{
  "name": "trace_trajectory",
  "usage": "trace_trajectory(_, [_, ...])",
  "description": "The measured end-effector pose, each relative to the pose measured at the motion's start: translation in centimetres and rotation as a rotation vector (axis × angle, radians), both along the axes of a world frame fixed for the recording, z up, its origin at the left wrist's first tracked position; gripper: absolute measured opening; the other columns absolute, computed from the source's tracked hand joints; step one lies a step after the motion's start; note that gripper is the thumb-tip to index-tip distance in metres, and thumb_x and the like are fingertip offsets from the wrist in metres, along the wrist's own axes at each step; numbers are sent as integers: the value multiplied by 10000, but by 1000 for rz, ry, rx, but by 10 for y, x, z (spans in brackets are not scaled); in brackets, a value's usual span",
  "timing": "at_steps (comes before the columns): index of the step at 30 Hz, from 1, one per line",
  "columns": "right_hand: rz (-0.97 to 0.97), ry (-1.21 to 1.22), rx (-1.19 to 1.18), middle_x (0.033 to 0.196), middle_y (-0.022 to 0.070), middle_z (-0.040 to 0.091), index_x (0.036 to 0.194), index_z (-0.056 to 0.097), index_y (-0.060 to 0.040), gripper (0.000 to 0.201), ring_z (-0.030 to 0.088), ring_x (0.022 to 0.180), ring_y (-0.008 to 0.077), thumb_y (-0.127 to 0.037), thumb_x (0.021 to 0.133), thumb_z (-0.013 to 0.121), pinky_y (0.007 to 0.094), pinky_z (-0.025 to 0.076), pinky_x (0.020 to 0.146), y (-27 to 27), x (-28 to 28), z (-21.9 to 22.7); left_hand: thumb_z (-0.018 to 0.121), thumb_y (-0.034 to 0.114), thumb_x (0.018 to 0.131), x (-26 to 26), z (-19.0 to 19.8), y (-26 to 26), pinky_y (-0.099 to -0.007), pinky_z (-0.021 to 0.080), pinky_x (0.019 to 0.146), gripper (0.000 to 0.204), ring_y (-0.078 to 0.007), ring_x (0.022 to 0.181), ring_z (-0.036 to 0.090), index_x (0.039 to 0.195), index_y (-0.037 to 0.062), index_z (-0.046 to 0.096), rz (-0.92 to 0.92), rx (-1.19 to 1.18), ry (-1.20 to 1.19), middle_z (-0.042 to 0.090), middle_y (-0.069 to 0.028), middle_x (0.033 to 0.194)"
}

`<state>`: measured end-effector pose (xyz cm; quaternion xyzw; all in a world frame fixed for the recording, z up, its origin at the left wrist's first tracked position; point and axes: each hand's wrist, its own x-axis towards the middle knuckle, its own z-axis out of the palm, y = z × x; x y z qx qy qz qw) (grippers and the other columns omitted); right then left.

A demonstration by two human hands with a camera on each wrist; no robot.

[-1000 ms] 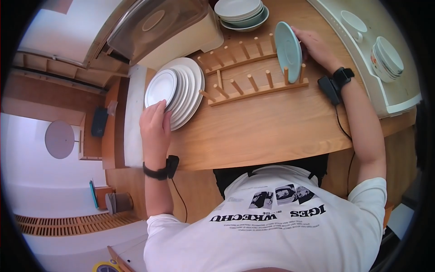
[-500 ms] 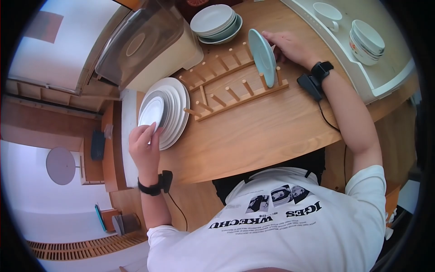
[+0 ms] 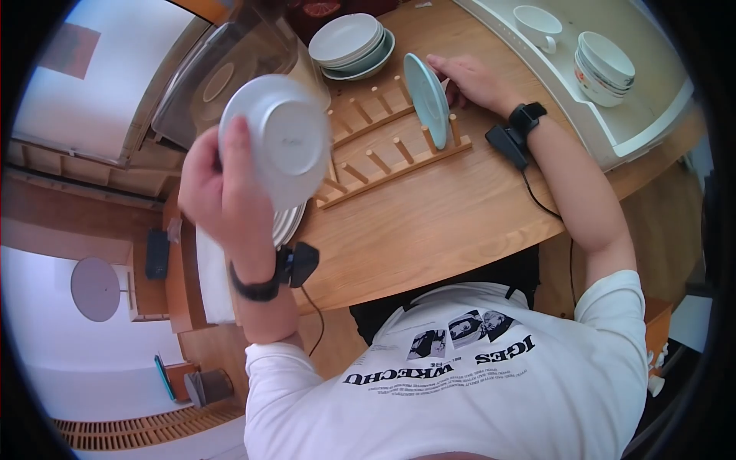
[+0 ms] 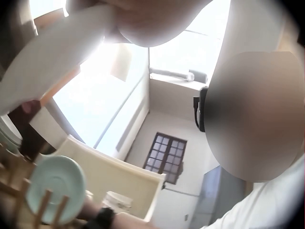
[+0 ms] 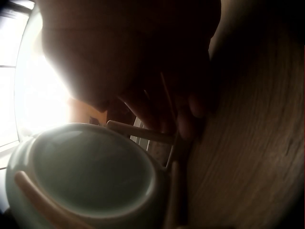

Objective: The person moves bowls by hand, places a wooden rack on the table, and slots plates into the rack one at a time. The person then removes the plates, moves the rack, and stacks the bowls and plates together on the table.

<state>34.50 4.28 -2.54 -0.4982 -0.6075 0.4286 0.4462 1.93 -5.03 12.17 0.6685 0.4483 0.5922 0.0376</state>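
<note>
A small white plate (image 3: 299, 146) is in my left hand (image 3: 218, 188), held up with its underside and foot ring toward the head camera; the thumb lies on that underside. It overlaps the stack of white plates (image 3: 288, 227) on the table in the head view. A pale green plate (image 3: 426, 100) stands on edge between the pegs at the right end of a wooden rack (image 3: 395, 170). My right hand (image 3: 479, 83) is beside it, fingertips right at its rim. In the right wrist view the fingers (image 5: 186, 126) are dark, close to the rack's pegs, below them the green plate (image 5: 90, 167).
Several stacked bowls (image 3: 346, 38) stand behind the rack. At the right, a pale tray (image 3: 560, 115) carries a white cup (image 3: 537, 23) and stacked bowls (image 3: 602, 69). A bin with a clear lid (image 3: 222, 77) is at the back left. The table's front edge (image 3: 429, 268) lies near my body.
My left hand has lifted the small white plate off the stack, raised it toward the camera and tipped it. The head view has shifted; the right hand stays beside the green plate.
</note>
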Motion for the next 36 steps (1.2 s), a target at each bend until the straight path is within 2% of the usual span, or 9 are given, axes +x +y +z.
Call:
trace_trajectory(5, [-8, 26, -1, 1000, 107, 749, 1070, 753, 11, 664, 647, 657, 136, -586, 1060, 463, 260, 503, 545, -1, -1, -2, 665, 269, 975, 62, -6, 33, -333, 501, 670, 364, -162, 704, 616, 938, -90, 704, -176, -183, 20, 684, -107, 763])
trace_trajectory(6, [18, 18, -10, 1021, 118, 751, 1081, 747, 16, 668, 651, 657, 140, -586, 1061, 459, 262, 504, 536, 3, 2, -4, 631, 237, 978, 74, -12, 37, -378, 512, 677, 336, -253, 709, 654, 925, -91, 683, -175, -179, 30, 691, -173, 765])
trace_trajectory(10, [17, 43, -15, 1029, 126, 749, 1109, 732, 26, 676, 661, 649, 150, -592, 1058, 462, 266, 511, 523, 4, 2, -5, 575, 176, 965, 98, -28, 45, -486, 522, 690, 277, -445, 744, 672, 883, -80, 638, -78, -130, 240, 677, -276, 793])
trace_trajectory(14, [18, 55, -13, 1019, 124, 745, 1093, 734, 25, 691, 667, 646, 155, -609, 1051, 462, 269, 517, 529, 7, 2, -9, 573, 130, 937, 108, -51, 54, -538, 520, 703, 232, -479, 762, 666, 871, -91, 601, -58, -69, 395, 663, -301, 787])
trace_trajectory(17, [29, 44, -11, 1004, 118, 740, 1084, 736, 22, 698, 669, 646, 157, -618, 1048, 458, 270, 518, 531, 9, 3, -10, 565, 191, 933, 115, -62, 52, -523, 514, 771, 287, -489, 849, 668, 912, -88, 631, -89, -218, 418, 681, -307, 854])
trace_trajectory(25, [28, 60, 5, 959, 90, 726, 1061, 739, 26, 695, 663, 658, 149, -611, 1048, 462, 273, 505, 532, 9, 3, -11, 664, 212, 963, 106, -80, 39, -475, 485, 622, 291, -429, 658, 622, 812, -26, 589, -286, -72, 464, 630, -240, 714])
trace_trajectory(29, [38, 64, -15, 952, 87, 713, 1072, 725, 34, 696, 658, 656, 149, -608, 1052, 458, 270, 507, 548, 11, 4, -13, 734, 162, 931, 52, -72, 16, -423, 444, 563, 257, -338, 582, 564, 789, 10, 583, -288, 70, 578, 594, -153, 683])
trace_trajectory(33, [20, 32, -20, 951, 88, 706, 1073, 715, 36, 693, 657, 655, 150, -608, 1051, 461, 275, 514, 546, 12, 4, -13, 773, 78, 871, -28, -70, -8, -374, 441, 557, 189, -252, 597, 577, 801, 21, 607, 69, 40, 722, 587, -115, 700])
trace_trajectory(36, [8, 22, -11, 945, 85, 707, 1066, 716, 29, 678, 655, 659, 137, -599, 1056, 462, 259, 513, 537, 13, 4, -16, 789, 92, 834, -89, -75, -12, -430, 496, 700, 159, -323, 754, 640, 885, 12, 662, 259, 11, 835, 653, -132, 816])
